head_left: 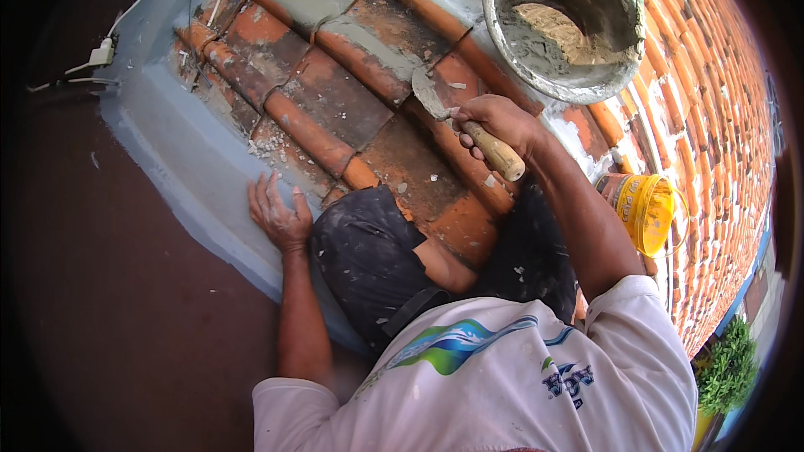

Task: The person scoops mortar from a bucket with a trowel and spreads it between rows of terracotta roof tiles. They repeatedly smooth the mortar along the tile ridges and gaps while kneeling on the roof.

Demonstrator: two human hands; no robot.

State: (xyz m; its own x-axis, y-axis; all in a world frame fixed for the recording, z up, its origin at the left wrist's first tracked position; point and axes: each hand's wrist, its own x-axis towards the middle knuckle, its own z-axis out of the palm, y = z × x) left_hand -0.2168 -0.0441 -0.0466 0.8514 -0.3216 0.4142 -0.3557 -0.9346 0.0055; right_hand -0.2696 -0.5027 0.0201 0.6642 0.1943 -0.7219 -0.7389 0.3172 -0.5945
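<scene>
My right hand (501, 124) is closed round the wooden handle of a trowel (494, 151). The trowel's blade, coated in grey mortar, rests at the lower end of a fresh mortar strip (368, 48) along a ridge of the clay roof tiles (318, 100). My left hand (280, 213) lies with fingers spread on the grey-coated band (188, 146) where the roof meets the dark wall, and holds nothing. Just beyond my right hand stands a round bucket (497, 12) with mortar smeared inside and sandy material at its bottom.
A yellow bucket (653, 216) leans on the tiles beside my right forearm. Crumbs of rubble (272, 144) lie near my left hand. A cable with a white connector (102, 52) hangs on the wall at the upper left. At the lower right, a green plant (727, 367) shows beyond the roof edge.
</scene>
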